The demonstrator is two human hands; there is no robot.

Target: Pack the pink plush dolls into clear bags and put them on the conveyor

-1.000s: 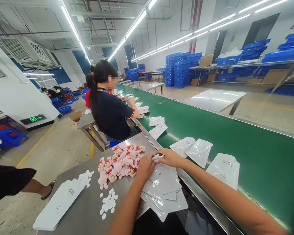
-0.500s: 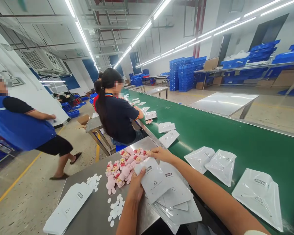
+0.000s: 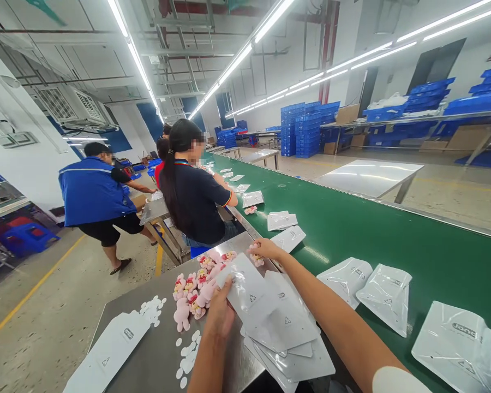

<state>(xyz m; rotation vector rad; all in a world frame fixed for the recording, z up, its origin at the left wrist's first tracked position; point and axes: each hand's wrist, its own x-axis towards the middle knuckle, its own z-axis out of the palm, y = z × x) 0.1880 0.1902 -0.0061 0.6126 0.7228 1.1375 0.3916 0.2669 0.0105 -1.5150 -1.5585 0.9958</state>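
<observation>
My left hand point(image 3: 221, 308) is closed on the edge of a white plastic pouch point(image 3: 249, 295) printed with a recycling mark. More white pouches point(image 3: 298, 355) lie fanned out beneath it at the table's edge. Between the fingers of my right hand point(image 3: 267, 249) is a small pink plush doll point(image 3: 256, 256), held just beyond the pouch's upper end. Left of the pouch, a heap of similar pink dolls point(image 3: 202, 281) rests on the metal table point(image 3: 147, 349). White round stickers point(image 3: 187, 355) are scattered near my left forearm, and others point(image 3: 151, 311) lie beside a stack of flat pouches point(image 3: 110, 355).
A green conveyor belt point(image 3: 327, 218) runs along my right, carrying several filled pouches point(image 3: 384, 295). A seated co-worker point(image 3: 200, 191) is at the belt ahead. Another person in a blue vest point(image 3: 96, 191) stands by a side table on the left. Blue crates point(image 3: 306, 128) are stacked farther back.
My right hand has drawn a doll away from the heap toward the pouch's open-looking upper end. Pouches on the belt have shifted nearer and rightward. The person in the vest has moved toward the side table.
</observation>
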